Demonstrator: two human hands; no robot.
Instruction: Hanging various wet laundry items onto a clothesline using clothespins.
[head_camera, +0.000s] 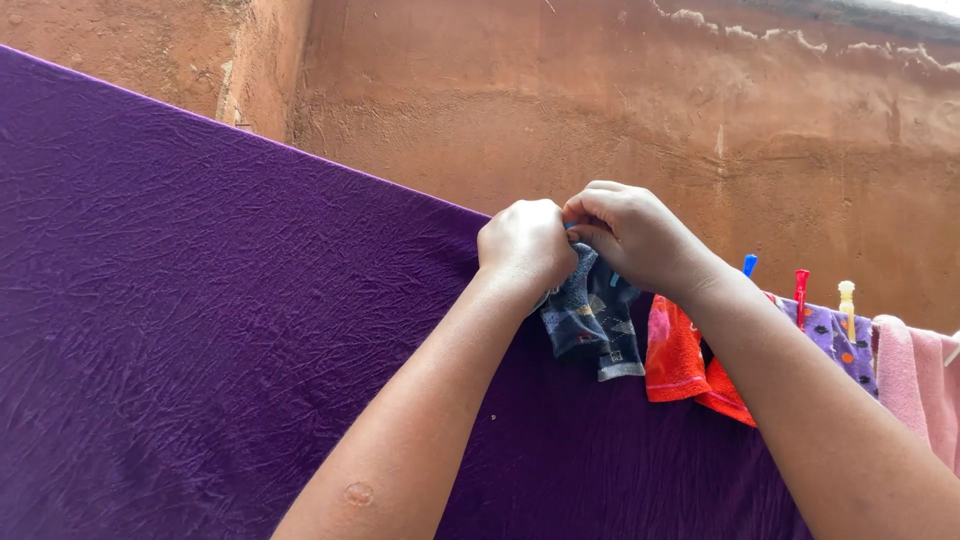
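Up at the top edge of the purple sheet (200, 330), left hand (525, 243) and right hand (630, 235) meet, fingers closed on the dark blue sock (590, 315); its length hangs straight below them, just beside an orange cloth (675, 360).

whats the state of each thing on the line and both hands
left hand: closed, gripping dark sock
right hand: closed, pinching at the line
dark sock: hanging, top held
purple sheet: draped, wrinkled
orange cloth: hanging
spotted purple cloth: hanging, pegged
pink cloth: hanging
red peg: upright, clipped
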